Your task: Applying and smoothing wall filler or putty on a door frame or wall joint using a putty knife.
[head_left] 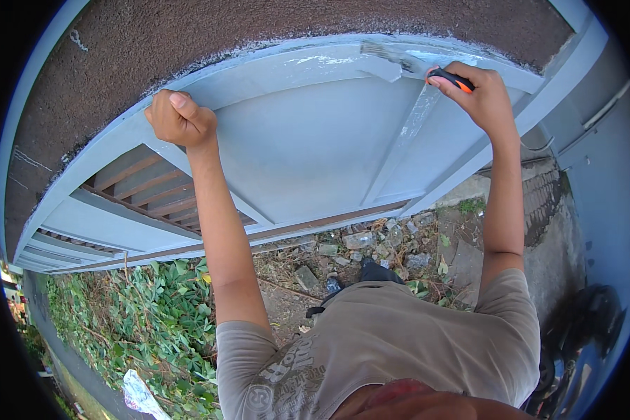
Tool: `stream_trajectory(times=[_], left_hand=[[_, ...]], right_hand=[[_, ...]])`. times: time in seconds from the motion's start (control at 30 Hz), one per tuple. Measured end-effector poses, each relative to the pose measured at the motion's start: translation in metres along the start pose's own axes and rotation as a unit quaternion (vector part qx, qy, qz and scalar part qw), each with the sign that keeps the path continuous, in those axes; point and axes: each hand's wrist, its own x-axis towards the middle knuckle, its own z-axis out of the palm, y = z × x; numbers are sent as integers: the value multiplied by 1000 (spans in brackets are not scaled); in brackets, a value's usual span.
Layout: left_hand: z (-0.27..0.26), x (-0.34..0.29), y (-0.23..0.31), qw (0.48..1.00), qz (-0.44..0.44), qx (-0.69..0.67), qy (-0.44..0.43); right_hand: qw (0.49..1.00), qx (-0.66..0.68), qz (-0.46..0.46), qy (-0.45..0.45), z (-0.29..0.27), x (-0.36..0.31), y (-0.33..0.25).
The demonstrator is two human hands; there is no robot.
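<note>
Near the upper right of the frame, the right hand is raised at the end of a nearly straight arm, thumb and fingers closed around the black-and-orange handle of a scraper. The scraper points leftward, its broad blade lying over the upper rail of a pale blue panel. The left hand is also raised, curled into a fist at the rail's left part, thumb uppermost; whether it has hold of the edge or anything else, I cannot tell. Both forearms cross in front of the panel. To the left are brown slats in an opening, partly covered by the left forearm. Below lie broken stones, with leafy plants and a white bag at lower left. A dark, partly hidden object stands at lower right. Pale patches and streaks mark the rail and an upright strip beneath the scraper. Beyond the rail spreads a rough brown surface; a bluish wall stands at right, outdoors in daylight.
</note>
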Motion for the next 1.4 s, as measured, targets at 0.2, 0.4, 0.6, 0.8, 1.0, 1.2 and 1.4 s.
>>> stream_trajectory(times=[0.2,0.4,0.6,0.8,1.0,1.2,1.4], left_hand=[[-5,-1,-6,1000,5,0,0],[2,1,1,1000,-1,-6,11],[-5,0,-4,1000,0,-1,-3],[5,1,4,1000,-11,-3,15],[-3,-3,-4,1000,-16,-22,14],[1,2,2,999,-19,-22,20],[-7,-4,-5,1000,-14,-20,12]], right_hand=[[999,-30,1,-19,-8,2,-11],[999,-43,5,22,-6,-4,-21],[996,-79,1,29,-14,-10,-33],[995,-69,26,67,4,-16,-44],[996,-69,41,33,3,-16,-50],[994,-81,58,54,3,-14,-63],[994,-76,56,46,-2,-21,-60]])
